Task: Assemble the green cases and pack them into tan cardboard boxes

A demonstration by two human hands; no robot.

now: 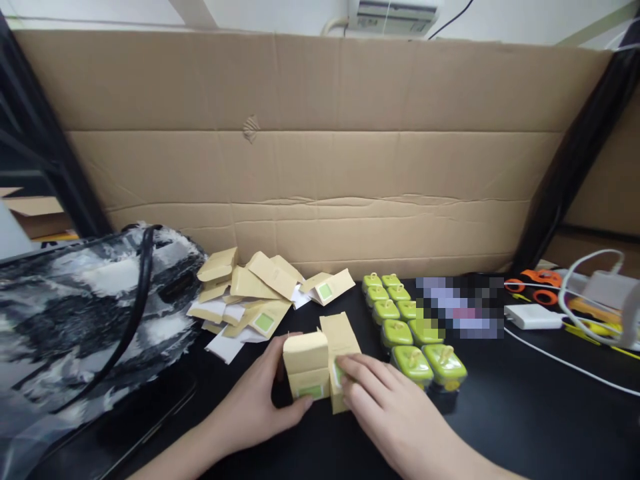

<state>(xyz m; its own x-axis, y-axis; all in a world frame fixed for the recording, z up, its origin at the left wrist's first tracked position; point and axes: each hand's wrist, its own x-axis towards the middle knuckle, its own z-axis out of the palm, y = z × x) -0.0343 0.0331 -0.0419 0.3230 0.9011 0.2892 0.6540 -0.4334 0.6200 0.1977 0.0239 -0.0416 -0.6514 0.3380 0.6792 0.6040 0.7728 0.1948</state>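
My left hand [260, 400] grips a small tan cardboard box [306, 373] from its left side, thumb under its front. A second tan box [340, 340] stands against it on the right, its flap raised. On this second box rest the fingers of my right hand [390, 407], pressed near a green label. Both boxes stand on the black table [525, 413]. Just right of them sit several green-lidded jars [410, 327] in two rows.
A heap of flat, unfolded tan boxes [250, 293] lies behind my left hand. A grey-and-white plastic bag [75, 313] fills the left side. A cardboard wall [320, 160] closes the back. White charger, cables and orange scissors [535, 280] lie at right.
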